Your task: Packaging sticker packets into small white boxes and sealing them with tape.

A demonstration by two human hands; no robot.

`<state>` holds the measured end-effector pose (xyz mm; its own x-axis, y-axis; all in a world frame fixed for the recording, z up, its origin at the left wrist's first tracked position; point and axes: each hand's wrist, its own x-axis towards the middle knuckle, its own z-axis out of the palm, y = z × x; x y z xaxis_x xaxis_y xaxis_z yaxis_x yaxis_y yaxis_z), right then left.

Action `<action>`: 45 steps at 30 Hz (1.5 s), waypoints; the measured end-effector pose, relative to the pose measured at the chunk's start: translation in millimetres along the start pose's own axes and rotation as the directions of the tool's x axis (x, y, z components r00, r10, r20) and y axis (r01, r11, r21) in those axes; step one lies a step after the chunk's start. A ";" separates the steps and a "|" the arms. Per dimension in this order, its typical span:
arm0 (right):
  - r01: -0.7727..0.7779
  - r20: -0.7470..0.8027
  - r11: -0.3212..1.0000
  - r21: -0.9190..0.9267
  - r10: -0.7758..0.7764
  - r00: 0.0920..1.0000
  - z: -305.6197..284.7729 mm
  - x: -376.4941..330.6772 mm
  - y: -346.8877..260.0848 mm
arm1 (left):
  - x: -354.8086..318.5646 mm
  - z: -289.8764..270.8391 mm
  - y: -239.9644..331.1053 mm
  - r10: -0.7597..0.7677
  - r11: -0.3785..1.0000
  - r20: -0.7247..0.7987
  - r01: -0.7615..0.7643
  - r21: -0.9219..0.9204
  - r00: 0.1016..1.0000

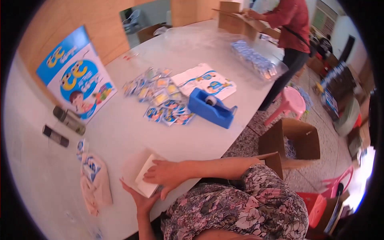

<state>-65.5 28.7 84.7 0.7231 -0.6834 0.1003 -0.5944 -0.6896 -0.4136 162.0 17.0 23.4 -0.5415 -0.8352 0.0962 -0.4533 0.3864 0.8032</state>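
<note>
Close to my body, just above the near table edge, is a small white carton (145,165) with a pale flap standing up. My left hand (141,199) holds it from the near left, thumb out along its side. Across its top and near side lies my right hand (167,175), fingers curved over the white card and thumb at its near end. What is inside the carton is hidden. Left of my hands lies a pale peach cloth or bag (98,188) with small blue-and-white packets (91,166) on it.
Beyond my hands are a blue tape dispenser (212,108), a pile of small packets (158,90) and a printed white bag (204,80). Left stand a display box (80,76) and a bottle (69,119). An open cardboard box (290,140), a pink stool (286,105) and another person (294,28) are right.
</note>
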 end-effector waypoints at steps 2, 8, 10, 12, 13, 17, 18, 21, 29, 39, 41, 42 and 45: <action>0.017 -0.175 0.994 -0.111 -0.036 0.984 8.9 2.6 0.0 | -3.1 0.2 1.9 -0.142 0.864 -0.130 0.059 -0.500 0.981; 0.026 -0.250 0.989 -0.146 -0.063 0.966 25.3 6.3 4.1 | -10.6 2.5 19.7 0.069 0.888 -0.373 -0.228 -0.400 0.925; 0.038 -0.219 0.992 -0.116 -0.063 0.974 26.2 7.0 4.0 | -14.5 -2.6 25.4 0.270 0.925 -0.433 -0.356 -0.130 0.860; 0.033 -0.190 0.993 -0.117 -0.055 0.980 26.4 7.6 3.5 | -18.9 -7.4 27.8 0.500 0.847 -0.191 -0.432 0.310 0.844; 0.051 -0.214 0.993 -0.110 -0.074 0.974 26.4 8.0 3.5 | -19.1 -8.2 27.6 0.464 0.858 -0.172 -0.393 0.330 0.869; 0.077 -0.340 0.976 -0.205 -0.145 0.929 28.2 8.9 4.6 | -16.8 -12.0 22.3 0.462 0.769 -0.026 -0.385 0.511 0.887; 0.075 -0.343 0.980 -0.184 -0.136 0.929 28.9 8.8 5.4 | -15.6 -12.1 21.8 0.457 0.750 0.000 -0.385 0.539 0.890; 0.061 -0.343 0.989 -0.136 -0.105 0.934 30.7 8.7 5.9 | -12.9 -11.3 26.5 0.534 0.812 -0.123 -0.467 0.351 0.837; 0.026 -0.336 0.995 -0.097 -0.057 0.940 25.8 10.8 -0.1 | -11.7 7.0 48.5 0.173 0.957 -0.404 -0.250 -0.147 0.898; 0.017 -0.329 0.999 -0.027 -0.025 0.944 25.3 10.2 1.0 | 1.0 -22.0 39.1 0.472 0.798 0.051 -0.451 0.401 0.880; 0.068 -0.448 0.997 -0.028 -0.073 0.891 23.4 5.6 -0.7 | 2.2 -23.6 46.5 0.477 0.787 0.043 -0.448 0.424 0.878; 0.104 -0.506 0.994 -0.038 -0.109 0.856 20.9 1.2 -2.0 | 2.9 -24.5 50.1 0.478 0.778 0.041 -0.445 0.445 0.877; 0.160 -0.573 0.980 -0.119 -0.199 0.795 8.8 -18.9 -7.4 | 4.8 -27.5 56.4 0.530 0.752 0.090 -0.517 0.409 0.843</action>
<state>-71.7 48.8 77.9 0.4918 -0.5432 0.6805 -0.5089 -0.8135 -0.2815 153.3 24.1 85.3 -0.7609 -0.4639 0.4537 -0.3509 0.8823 0.3137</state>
